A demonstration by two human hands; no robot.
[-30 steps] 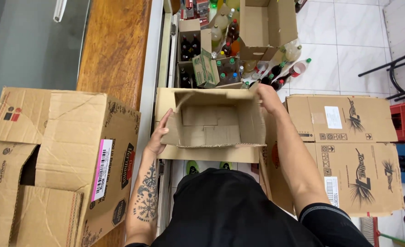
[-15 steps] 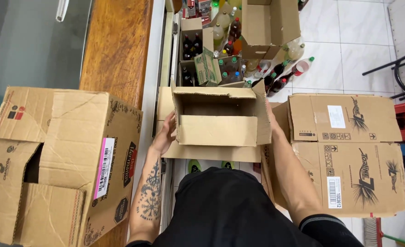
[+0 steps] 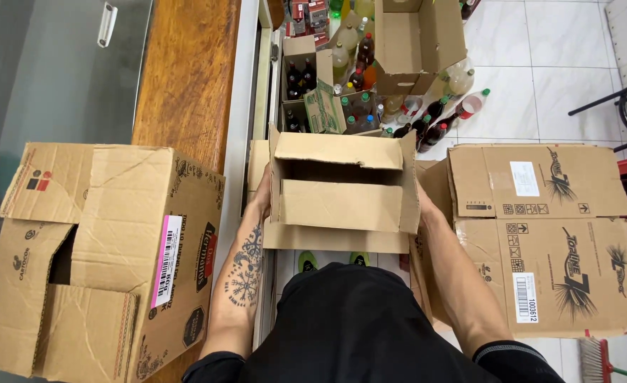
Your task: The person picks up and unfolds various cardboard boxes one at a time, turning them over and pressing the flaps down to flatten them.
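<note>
Head view: I hold a small cardboard box [image 3: 342, 188] between both hands, directly in front of my torso and above my green shoes [image 3: 331, 260]. My left hand [image 3: 262, 195] is pressed flat against the box's left wall; my right hand [image 3: 425, 206] clasps its right wall, fingers mostly hidden behind the cardboard. Compared with the frame a second ago, the box is turned and squared up: then my hands were inside the open top spreading its flaps, now two flaps are folded inward over the opening, leaving a dark gap between them, and the hands sit outside on the walls. I judge the box formed and ready to be closed or carried. Left of the grip stands a large open carton [image 3: 108, 262] on the wooden counter [image 3: 186, 78]; right of it lie two flat printed cartons [image 3: 540, 234]; beyond it, bottles [image 3: 370, 99] crowd the floor.
</note>
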